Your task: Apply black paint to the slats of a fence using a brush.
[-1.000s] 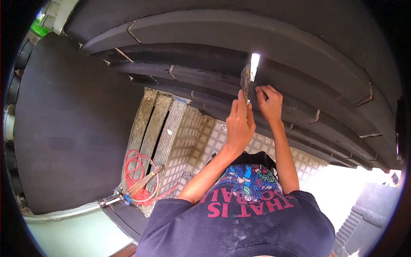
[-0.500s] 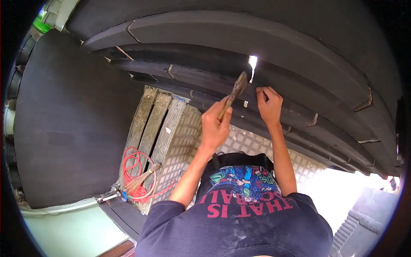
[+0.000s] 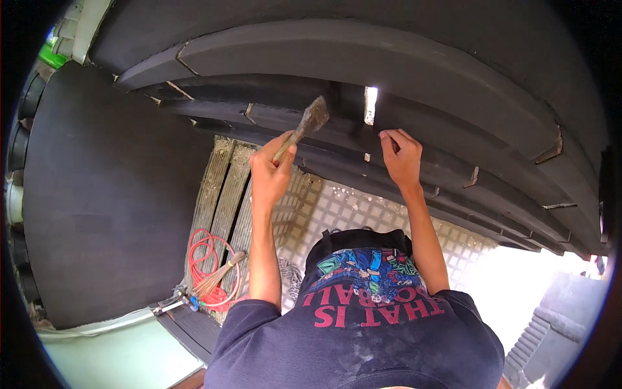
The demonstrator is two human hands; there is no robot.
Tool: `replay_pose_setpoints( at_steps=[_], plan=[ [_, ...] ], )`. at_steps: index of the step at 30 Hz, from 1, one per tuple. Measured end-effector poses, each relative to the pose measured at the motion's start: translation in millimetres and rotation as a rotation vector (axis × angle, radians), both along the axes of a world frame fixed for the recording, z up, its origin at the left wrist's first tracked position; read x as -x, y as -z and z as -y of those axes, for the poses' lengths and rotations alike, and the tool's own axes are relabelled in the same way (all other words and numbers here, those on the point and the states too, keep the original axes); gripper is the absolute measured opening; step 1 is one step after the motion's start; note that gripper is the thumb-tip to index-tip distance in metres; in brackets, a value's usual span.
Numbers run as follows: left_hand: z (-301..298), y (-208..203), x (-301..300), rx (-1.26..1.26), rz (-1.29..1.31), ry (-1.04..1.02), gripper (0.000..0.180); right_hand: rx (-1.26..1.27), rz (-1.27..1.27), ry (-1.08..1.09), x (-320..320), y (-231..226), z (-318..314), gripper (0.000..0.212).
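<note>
In my left hand (image 3: 271, 170) is a worn paintbrush (image 3: 315, 115), gripped by its slim handle, with the broad, stained head pointing up and to the right. That head is in front of the dark, stepped planks (image 3: 285, 113) and shows no clear contact with them. My right hand (image 3: 402, 155) is against the lower ledge of the planks, its fingers curled closed. Whatever those fingers hold, if anything, is hidden. Just above the right hand, a bright narrow gap (image 3: 370, 106) breaks the dark surface.
A large dark panel (image 3: 116, 194) stands on the left. Beside it are weathered ribbed boards (image 3: 210, 188), a coiled red hose (image 3: 201, 256) and a bundle of thin sticks (image 3: 220, 272). Patterned tiles (image 3: 350, 207) cover the floor below. Grey ridged roofing (image 3: 538, 337) shows at lower right.
My left hand has moved left with the paintbrush, away from the bright gap, which now shows more fully. The right hand stays nearly in place at the ledge. The view has shifted slightly.
</note>
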State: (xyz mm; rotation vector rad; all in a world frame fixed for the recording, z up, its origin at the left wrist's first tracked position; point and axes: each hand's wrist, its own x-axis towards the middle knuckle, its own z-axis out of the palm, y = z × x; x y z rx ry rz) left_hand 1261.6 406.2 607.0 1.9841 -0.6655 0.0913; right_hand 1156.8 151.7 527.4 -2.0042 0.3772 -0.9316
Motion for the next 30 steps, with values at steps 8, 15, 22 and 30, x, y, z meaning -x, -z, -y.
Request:
replay_pose_setpoints(
  at_steps=[8,15,22,30],
  plan=[
    [2.2,-3.2,-28.7,0.048,-0.198,0.062,0.028,0.004,-0.011,-0.025,0.3,0.3,-1.3,0.014],
    [-47.9,6.9,-56.3,0.133,-0.071,-0.251,0.028,0.035,-0.016,-0.019,1.4,0.5,0.0,0.014],
    [18.4,22.1,5.6,-0.034,0.414,-0.326,0.032,0.032,-0.034,-0.02,2.6,-3.2,-2.0,0.014],
    [55.2,27.2,51.6,0.071,0.307,-0.169,0.032,0.062,-0.03,-0.021,-0.1,0.1,-2.9,0.014]
  ],
)
